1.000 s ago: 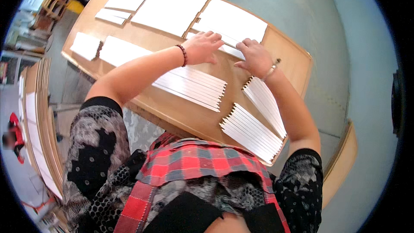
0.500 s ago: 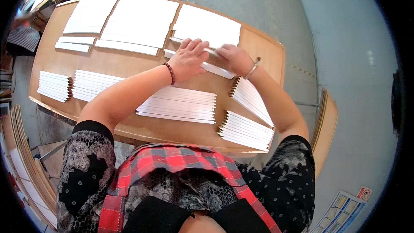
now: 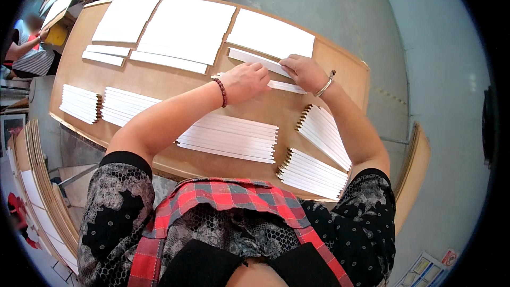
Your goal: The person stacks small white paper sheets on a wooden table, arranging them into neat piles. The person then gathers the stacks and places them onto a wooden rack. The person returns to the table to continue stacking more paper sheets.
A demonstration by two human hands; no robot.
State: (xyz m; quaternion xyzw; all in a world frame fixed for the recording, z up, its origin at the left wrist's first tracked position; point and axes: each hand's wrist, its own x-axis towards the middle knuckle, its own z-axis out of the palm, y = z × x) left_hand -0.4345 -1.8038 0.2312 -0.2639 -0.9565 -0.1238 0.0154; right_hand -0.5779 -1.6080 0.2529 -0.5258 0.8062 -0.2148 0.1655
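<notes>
You're standing at a brown wooden table (image 3: pixel 159 82) on a grey concrete floor. Your left hand (image 3: pixel 245 81) is lying flat, fingers together, on a narrow white strip (image 3: pixel 284 86); your right hand (image 3: pixel 302 72) is pressing a 2nd strip (image 3: pixel 255 58) just beyond it. White panels (image 3: pixel 186 29) are lying further back, w/ strip stacks (image 3: pixel 228 138) nearer you.

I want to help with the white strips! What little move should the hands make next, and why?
Probably slide the near white strip up against the far white strip. The left hand rests flat on the near one and the right hand presses on the far one, with bare wooden table showing between them. Both lie almost parallel, so a small push would likely line them up.
</notes>
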